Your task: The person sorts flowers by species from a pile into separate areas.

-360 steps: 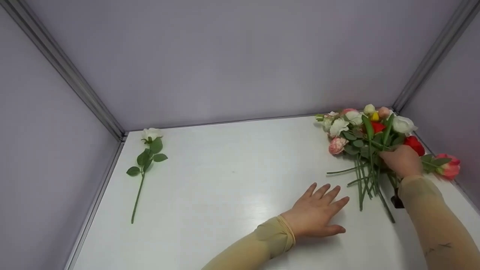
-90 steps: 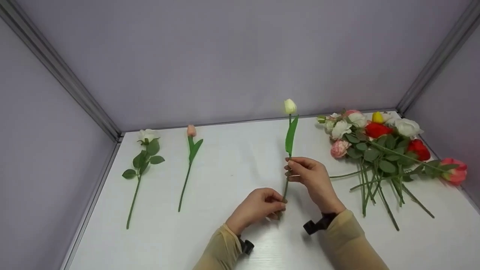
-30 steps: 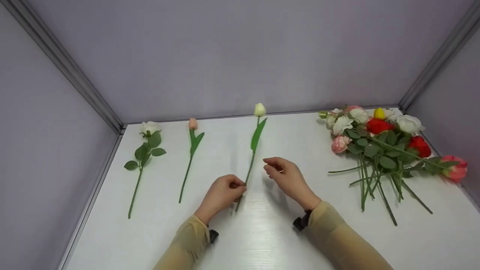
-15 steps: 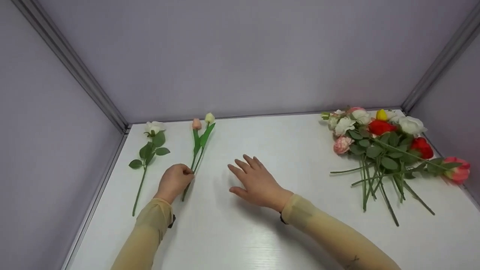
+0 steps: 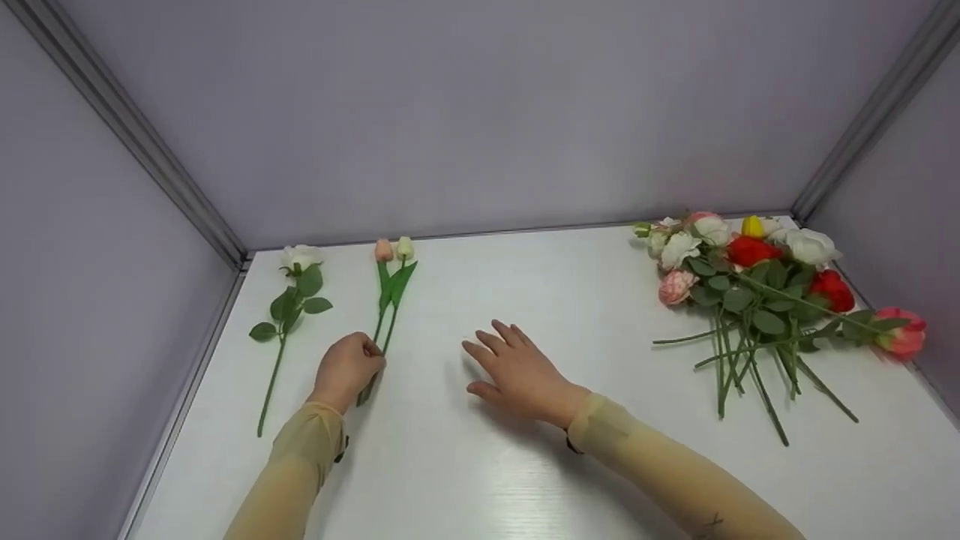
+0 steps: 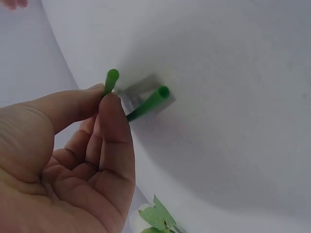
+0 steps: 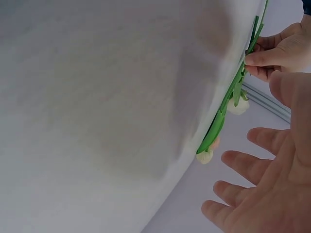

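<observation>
My left hand (image 5: 349,373) pinches the lower stem of a white tulip (image 5: 405,247) between thumb and forefinger. Close alongside, on its left, lies a pink tulip (image 5: 383,250) on the white table. Two green stem ends show in the left wrist view: one stem (image 6: 112,77) is between my fingertips, and the other stem (image 6: 149,103) is outside the pinch. My right hand (image 5: 521,375) hovers over the middle of the table, fingers spread, holding nothing. In the right wrist view its fingers (image 7: 245,167) are apart from the tulips.
A white rose (image 5: 301,257) with green leaves lies at the far left. At the back right is a pile of mixed flowers (image 5: 750,300), red, white, pink and yellow, with stems crossing. Grey panels (image 5: 480,112) enclose the back and sides.
A pink tulip and then a white tulip came from the right pile to the left. The right hand let go of the white tulip; my left hand carried it down beside the pink one.
</observation>
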`<control>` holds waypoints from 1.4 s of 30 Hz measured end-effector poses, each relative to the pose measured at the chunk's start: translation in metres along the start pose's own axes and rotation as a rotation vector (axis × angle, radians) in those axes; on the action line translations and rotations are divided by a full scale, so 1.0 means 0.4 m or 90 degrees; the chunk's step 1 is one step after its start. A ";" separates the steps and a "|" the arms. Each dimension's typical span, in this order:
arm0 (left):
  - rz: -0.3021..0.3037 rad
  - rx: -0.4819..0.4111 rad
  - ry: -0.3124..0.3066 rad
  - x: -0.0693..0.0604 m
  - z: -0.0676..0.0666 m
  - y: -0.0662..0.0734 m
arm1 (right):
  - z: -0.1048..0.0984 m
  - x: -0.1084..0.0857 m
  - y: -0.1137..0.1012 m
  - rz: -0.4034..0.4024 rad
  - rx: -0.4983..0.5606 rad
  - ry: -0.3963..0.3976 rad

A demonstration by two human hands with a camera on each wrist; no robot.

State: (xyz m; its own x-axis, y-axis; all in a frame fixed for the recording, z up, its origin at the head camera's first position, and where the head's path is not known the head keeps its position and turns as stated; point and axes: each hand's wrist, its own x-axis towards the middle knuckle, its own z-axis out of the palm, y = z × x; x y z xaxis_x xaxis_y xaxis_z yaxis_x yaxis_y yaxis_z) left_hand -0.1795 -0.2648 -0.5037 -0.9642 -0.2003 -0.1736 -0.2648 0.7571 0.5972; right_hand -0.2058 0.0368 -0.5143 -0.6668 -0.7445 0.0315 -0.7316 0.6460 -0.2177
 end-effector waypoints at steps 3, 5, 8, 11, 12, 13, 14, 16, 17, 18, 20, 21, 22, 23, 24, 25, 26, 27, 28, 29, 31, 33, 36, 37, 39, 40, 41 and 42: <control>0.002 0.004 0.000 -0.001 0.000 -0.006 | -0.005 -0.008 0.014 0.006 0.008 -0.001; 0.002 0.006 -0.002 -0.001 0.000 -0.007 | -0.009 -0.017 0.029 0.013 0.012 0.006; 0.003 0.011 0.000 -0.003 0.002 0.000 | -0.019 -0.032 0.060 0.027 0.019 0.028; 0.017 0.024 0.011 -0.006 0.010 0.023 | -0.034 -0.053 0.105 0.047 0.029 0.065; 0.030 0.033 0.017 -0.008 0.015 0.036 | -0.041 -0.061 0.125 0.054 0.033 0.081; 0.047 0.042 0.022 -0.011 0.022 0.048 | -0.048 -0.070 0.145 0.062 0.036 0.096; 0.068 0.052 0.029 -0.016 0.029 0.063 | -0.055 -0.080 0.167 0.072 0.040 0.114; 0.120 0.068 0.036 -0.030 0.046 0.095 | -0.072 -0.103 0.216 0.094 0.047 0.153; 0.148 0.080 0.038 -0.037 0.056 0.112 | -0.080 -0.116 0.244 0.103 0.050 0.174; 0.179 0.090 0.035 -0.045 0.066 0.130 | -0.088 -0.130 0.272 0.115 0.052 0.196; 0.250 0.118 0.020 -0.062 0.091 0.167 | -0.106 -0.162 0.332 0.141 0.055 0.240; 0.289 0.136 0.008 -0.071 0.105 0.185 | -0.114 -0.180 0.361 0.156 0.054 0.259; 0.326 0.160 -0.006 -0.081 0.120 0.205 | -0.123 -0.198 0.392 0.170 0.051 0.278; 0.364 0.186 -0.021 -0.091 0.136 0.224 | -0.132 -0.218 0.423 0.186 0.047 0.295; 0.403 0.211 -0.036 -0.102 0.153 0.245 | -0.142 -0.239 0.451 0.207 0.043 0.306; 0.440 0.235 -0.051 -0.113 0.171 0.266 | -0.152 -0.261 0.479 0.226 0.036 0.317; 0.472 0.259 -0.065 -0.125 0.189 0.288 | -0.163 -0.285 0.506 0.244 0.027 0.326; 0.503 0.279 -0.077 -0.137 0.208 0.311 | -0.172 -0.309 0.534 0.263 0.012 0.334; 0.530 0.299 -0.088 -0.148 0.227 0.333 | -0.181 -0.332 0.561 0.280 0.001 0.340; 0.556 0.316 -0.095 -0.159 0.246 0.355 | -0.190 -0.356 0.586 0.304 -0.007 0.341; 0.604 0.344 -0.106 -0.179 0.282 0.395 | -0.204 -0.403 0.633 0.346 -0.022 0.337; 0.636 0.371 -0.115 -0.196 0.317 0.432 | -0.214 -0.446 0.672 0.385 -0.026 0.326; 0.660 0.397 -0.138 -0.221 0.365 0.481 | -0.226 -0.503 0.716 0.427 -0.024 0.299; 0.664 0.405 -0.149 -0.229 0.381 0.498 | -0.229 -0.519 0.726 0.434 -0.026 0.295; 0.669 0.416 -0.173 -0.245 0.413 0.527 | -0.234 -0.547 0.744 0.442 -0.030 0.283; 0.673 0.421 -0.183 -0.253 0.428 0.540 | -0.236 -0.558 0.751 0.444 -0.031 0.276; 0.677 0.426 -0.190 -0.260 0.444 0.552 | -0.238 -0.567 0.756 0.446 -0.031 0.271; 0.684 0.433 -0.193 -0.269 0.461 0.564 | -0.238 -0.574 0.761 0.445 -0.034 0.266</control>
State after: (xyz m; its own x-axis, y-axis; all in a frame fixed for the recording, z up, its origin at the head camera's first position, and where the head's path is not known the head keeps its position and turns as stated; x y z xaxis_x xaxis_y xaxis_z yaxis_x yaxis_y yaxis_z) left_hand -0.1334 0.0421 -0.4946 -0.6243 0.7768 -0.0826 0.7759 0.6289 0.0505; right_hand -0.2889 0.4203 -0.4950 -0.9618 -0.0489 0.2692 -0.1254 0.9532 -0.2750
